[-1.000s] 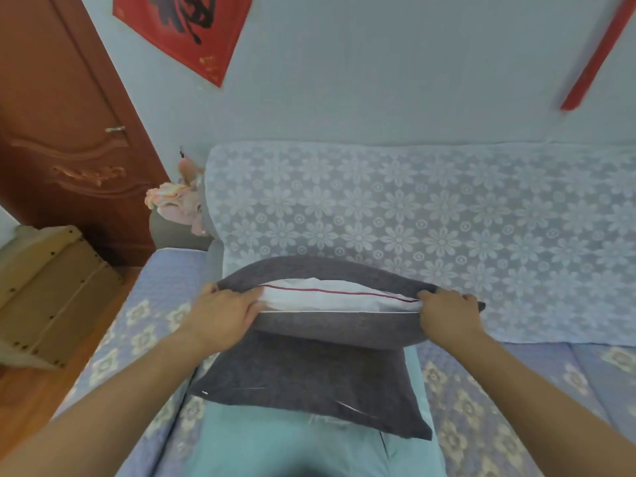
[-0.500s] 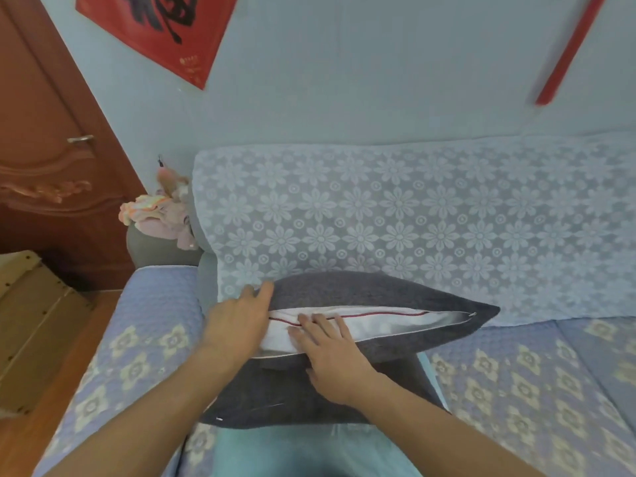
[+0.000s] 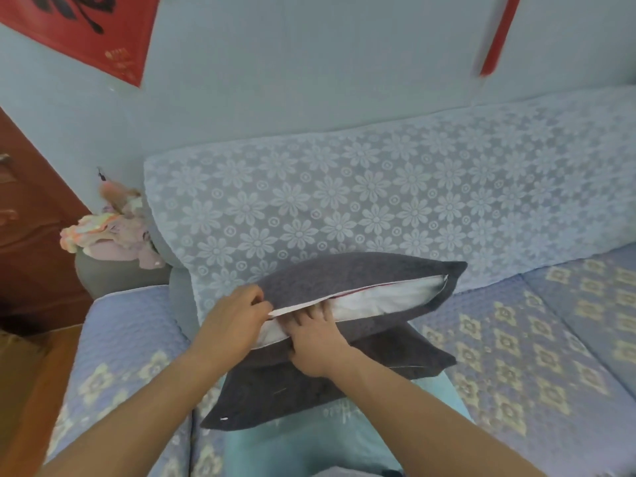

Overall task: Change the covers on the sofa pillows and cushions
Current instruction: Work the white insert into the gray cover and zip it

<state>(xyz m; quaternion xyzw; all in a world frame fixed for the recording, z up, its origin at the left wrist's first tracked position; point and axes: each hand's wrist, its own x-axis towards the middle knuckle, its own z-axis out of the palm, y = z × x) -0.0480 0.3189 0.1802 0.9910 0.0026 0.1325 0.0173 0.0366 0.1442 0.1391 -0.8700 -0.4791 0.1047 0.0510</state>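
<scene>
I have the pillow (image 3: 361, 280) low in the middle of the frame, lying on a second grey cushion (image 3: 309, 390) against the sofa (image 3: 378, 201) back. My left hand (image 3: 234, 315) pinches the upper edge of the grey cover (image 3: 344, 273) at the opening; my right hand (image 3: 316, 339) presses curled fingers (image 3: 311, 313) into the white inner pillow (image 3: 389, 297) and the lower edge. To do this well, I judge I should keep the edges taut and aligned while closing from my end toward the far corner, tucking the white in first. I cannot make out a zip pull; my right fingertips are hidden in the gap.
</scene>
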